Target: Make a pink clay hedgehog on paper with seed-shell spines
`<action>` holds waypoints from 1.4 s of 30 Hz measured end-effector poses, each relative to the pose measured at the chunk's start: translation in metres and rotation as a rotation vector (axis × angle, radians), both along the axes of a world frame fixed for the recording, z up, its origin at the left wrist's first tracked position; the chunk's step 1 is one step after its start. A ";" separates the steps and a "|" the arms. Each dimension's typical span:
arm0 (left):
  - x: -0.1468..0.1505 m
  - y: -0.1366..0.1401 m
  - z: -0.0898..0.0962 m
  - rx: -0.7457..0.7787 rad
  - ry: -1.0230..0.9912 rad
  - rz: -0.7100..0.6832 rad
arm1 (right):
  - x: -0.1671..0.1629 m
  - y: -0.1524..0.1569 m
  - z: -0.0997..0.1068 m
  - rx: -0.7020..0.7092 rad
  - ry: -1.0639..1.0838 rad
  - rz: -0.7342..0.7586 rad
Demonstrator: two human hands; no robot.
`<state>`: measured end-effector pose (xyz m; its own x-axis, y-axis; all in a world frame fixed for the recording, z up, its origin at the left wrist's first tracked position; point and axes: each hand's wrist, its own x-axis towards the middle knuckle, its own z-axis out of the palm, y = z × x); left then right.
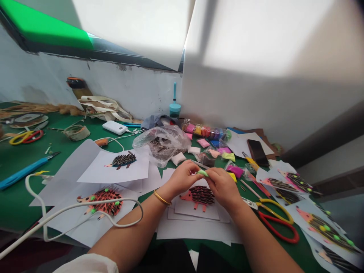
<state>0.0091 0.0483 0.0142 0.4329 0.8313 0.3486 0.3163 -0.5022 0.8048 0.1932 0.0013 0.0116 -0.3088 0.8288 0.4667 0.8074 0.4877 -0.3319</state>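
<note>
Between my two hands is a small piece of light green modelling clay [203, 173], pinched from both sides. My left hand [184, 177] grips its left end with thumb and fingertips, and a gold bangle [161, 198] circles that wrist. On the other end, the fingers of my right hand [223, 185] are closed. Below them lies a white sheet with a hedgehog picture [201, 195], its pink body covered in dark seed-like spines. My right hand partly covers the sheet's edge. A plastic bag of dark seeds [162, 144] stands just beyond my hands.
Packets of coloured clay [203, 142] lie behind my hands. Scissors with red and yellow handles [277, 220] rest at the right, near more hedgehog pictures [321, 223]. A white cable [85, 203] loops over my left forearm. A blue cutter [25, 171] lies far left; a phone [257, 152] sits back right.
</note>
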 end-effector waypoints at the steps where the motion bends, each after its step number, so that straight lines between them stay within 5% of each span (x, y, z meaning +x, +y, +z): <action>1: 0.000 0.001 -0.001 -0.025 -0.016 0.015 | 0.001 0.001 0.000 0.005 0.006 0.005; 9: 0.004 0.001 -0.007 -0.360 -0.172 0.004 | -0.001 0.002 -0.007 0.084 0.035 0.019; 24: 0.005 -0.010 0.001 -0.055 0.121 -0.027 | -0.003 -0.004 0.000 0.134 -0.091 -0.058; 31: 0.007 -0.011 -0.002 -0.142 0.004 0.021 | -0.003 -0.004 -0.002 0.078 0.017 -0.042; 38: 0.010 -0.008 0.000 -0.424 -0.410 -0.119 | -0.002 -0.002 -0.003 -0.022 0.263 -0.078; 42: 0.011 -0.010 -0.002 -0.343 -0.338 -0.099 | -0.004 -0.003 -0.005 -0.038 0.266 -0.083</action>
